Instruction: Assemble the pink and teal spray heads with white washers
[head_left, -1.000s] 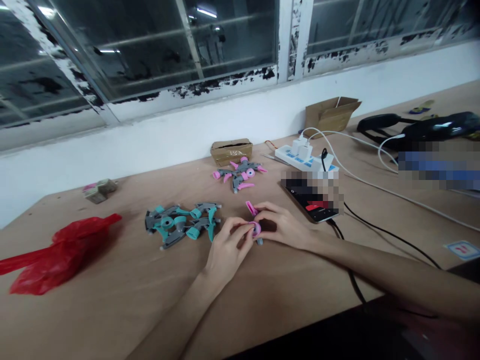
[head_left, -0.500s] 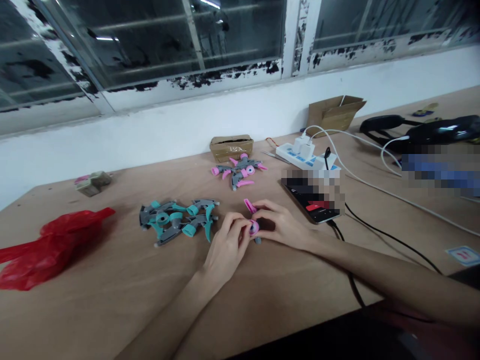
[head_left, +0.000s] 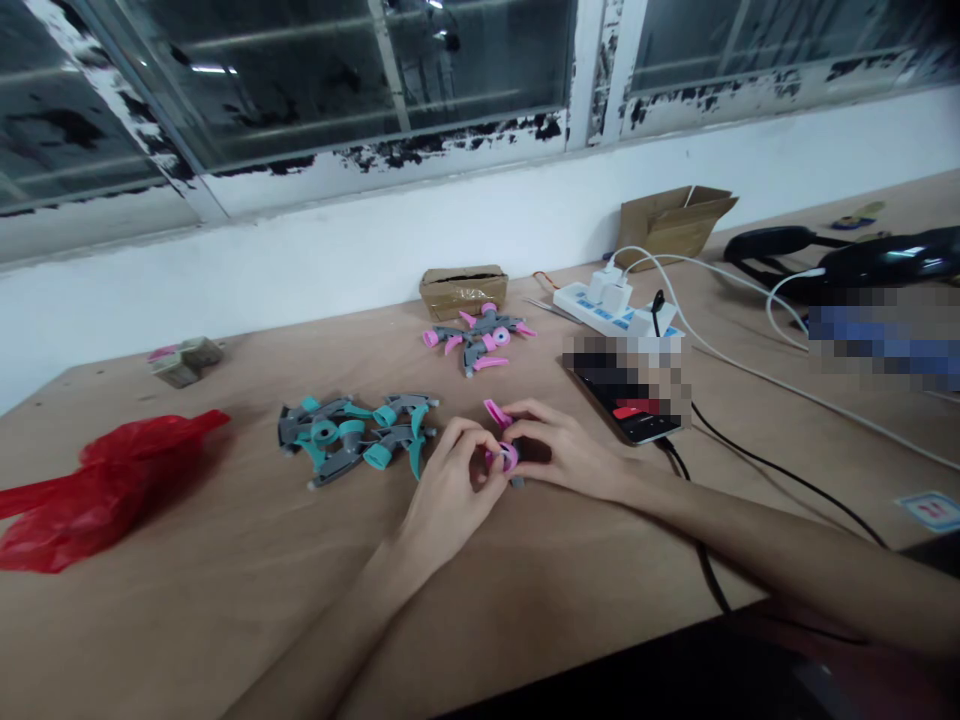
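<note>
My right hand (head_left: 566,450) holds a pink and grey trigger sprayer head (head_left: 511,458) low over the wooden table, its pink trigger sticking up past the fingers. The round pink collar faces my left hand (head_left: 454,485). Thumb and forefinger of that hand are pinched together at the collar's mouth; anything small between them is hidden. To the left lies a cluster of teal and grey trigger sprayer heads (head_left: 349,455). Farther back, several pink and grey sprayer heads (head_left: 474,355) lie in a loose pile.
A small cardboard box (head_left: 463,295) stands behind the pink pile. A red plastic bag (head_left: 127,470) lies at left, near small blocks (head_left: 180,365). At right are a phone (head_left: 615,395), a white power strip (head_left: 589,310) with cables, an open carton (head_left: 667,225) and black headgear (head_left: 885,265).
My left fingertips have shifted slightly at the collar, the thumb and forefinger now forming a rounder loop. The right hand keeps its hold on the sprayer head.
</note>
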